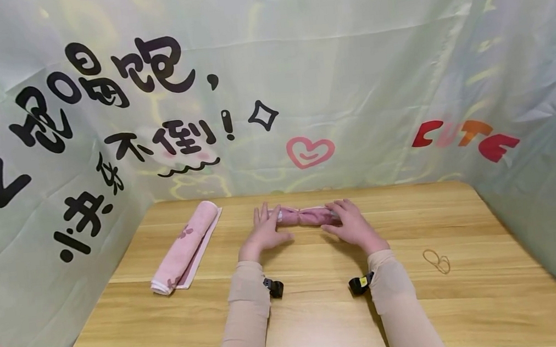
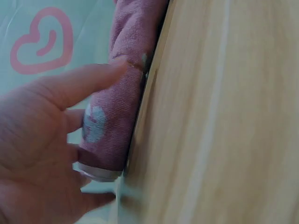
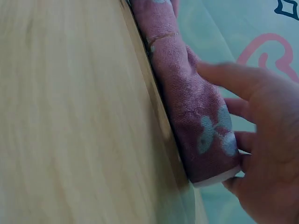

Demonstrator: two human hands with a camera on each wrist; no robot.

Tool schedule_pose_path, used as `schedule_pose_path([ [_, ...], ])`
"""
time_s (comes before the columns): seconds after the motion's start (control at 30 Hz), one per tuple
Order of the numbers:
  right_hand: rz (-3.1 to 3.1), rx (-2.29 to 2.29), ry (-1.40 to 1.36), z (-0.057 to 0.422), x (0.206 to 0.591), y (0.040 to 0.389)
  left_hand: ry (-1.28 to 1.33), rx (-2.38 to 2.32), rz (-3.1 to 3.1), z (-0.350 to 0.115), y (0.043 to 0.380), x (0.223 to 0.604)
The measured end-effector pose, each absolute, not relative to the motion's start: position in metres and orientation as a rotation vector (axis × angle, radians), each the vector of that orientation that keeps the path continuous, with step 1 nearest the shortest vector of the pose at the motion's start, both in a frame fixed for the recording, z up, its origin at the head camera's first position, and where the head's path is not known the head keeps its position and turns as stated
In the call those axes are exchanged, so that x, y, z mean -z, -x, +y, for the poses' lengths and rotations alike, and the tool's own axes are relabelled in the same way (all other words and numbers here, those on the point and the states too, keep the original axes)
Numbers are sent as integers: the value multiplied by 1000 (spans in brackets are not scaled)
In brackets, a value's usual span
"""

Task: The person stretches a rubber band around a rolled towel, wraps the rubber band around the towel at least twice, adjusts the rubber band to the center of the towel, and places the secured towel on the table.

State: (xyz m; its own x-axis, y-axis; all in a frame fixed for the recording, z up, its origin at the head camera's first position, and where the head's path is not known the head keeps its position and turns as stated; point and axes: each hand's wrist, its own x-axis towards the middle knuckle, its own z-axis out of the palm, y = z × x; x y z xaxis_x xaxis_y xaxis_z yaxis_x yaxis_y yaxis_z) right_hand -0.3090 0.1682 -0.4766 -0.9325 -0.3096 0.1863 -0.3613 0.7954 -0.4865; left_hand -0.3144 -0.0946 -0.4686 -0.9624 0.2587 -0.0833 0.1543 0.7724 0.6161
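A rolled pink towel [image 1: 306, 216] lies crosswise near the table's far edge, its middle cinched by a thin rubber band [image 3: 163, 36]. My left hand [image 1: 263, 234] is at the left end of the roll, fingers spread and thumb held apart from them. At the opposite end, my right hand [image 1: 353, 225] has its fingers along the far side and its thumb on the near side. Pale flower patterns show on the roll in both wrist views. Neither hand visibly squeezes the towel; exact finger contact is partly hidden behind it.
Another rolled pink towel [image 1: 185, 250], without a visible band, lies slanted on the left of the wooden table [image 1: 321, 324]. Loose rubber bands [image 1: 437, 261] lie on the right. A printed fabric curtain [image 1: 359, 78] encloses the back and sides.
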Motion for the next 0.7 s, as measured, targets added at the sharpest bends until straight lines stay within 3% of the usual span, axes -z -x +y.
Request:
schedule_pose_path([
  [0.7, -3094, -727, -484, 165, 465, 299, -276, -907, 2851, -94, 307, 455],
])
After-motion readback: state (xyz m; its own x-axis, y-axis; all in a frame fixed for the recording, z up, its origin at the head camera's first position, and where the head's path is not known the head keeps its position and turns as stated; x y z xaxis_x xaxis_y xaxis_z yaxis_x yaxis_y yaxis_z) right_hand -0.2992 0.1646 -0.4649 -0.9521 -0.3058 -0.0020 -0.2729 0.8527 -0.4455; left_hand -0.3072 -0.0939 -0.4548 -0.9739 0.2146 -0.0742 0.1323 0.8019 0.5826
